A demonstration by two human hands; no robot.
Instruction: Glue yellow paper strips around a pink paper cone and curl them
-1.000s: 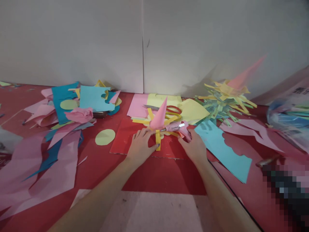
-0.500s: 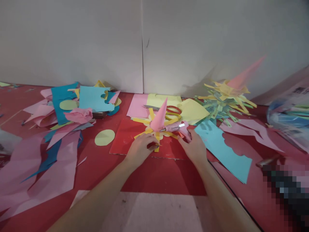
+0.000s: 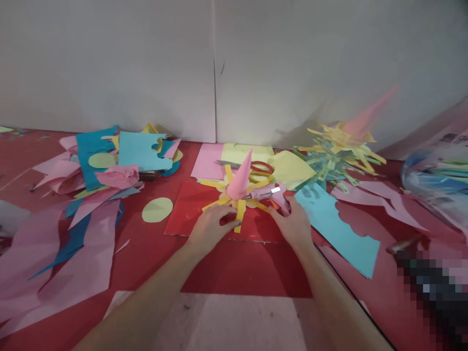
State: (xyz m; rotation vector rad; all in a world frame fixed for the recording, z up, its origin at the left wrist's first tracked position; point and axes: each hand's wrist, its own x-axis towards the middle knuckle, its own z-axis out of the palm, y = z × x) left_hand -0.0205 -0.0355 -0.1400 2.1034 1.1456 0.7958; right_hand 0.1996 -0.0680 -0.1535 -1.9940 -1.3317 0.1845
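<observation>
A pink pointed paper cone (image 3: 240, 181) is set near the middle of a flat red board (image 3: 183, 219), ringed by yellow paper strips (image 3: 240, 209). The front strip is ended just inside the board's front edge. That strip is met by the thumb of the left hand (image 3: 208, 226), which is half curled; whether it is pinched cannot be told. A pink glue gun (image 3: 278, 194) is gripped by the right hand (image 3: 295, 219), with its metal tip pointed at the cone's foot. A wide gap is left between the arms. Behind, red-handled scissors (image 3: 263, 167) are placed close by. Past the board's left edge, a pale yellow paper circle (image 3: 157, 210) is seen on the red table (image 3: 248, 270).
</observation>
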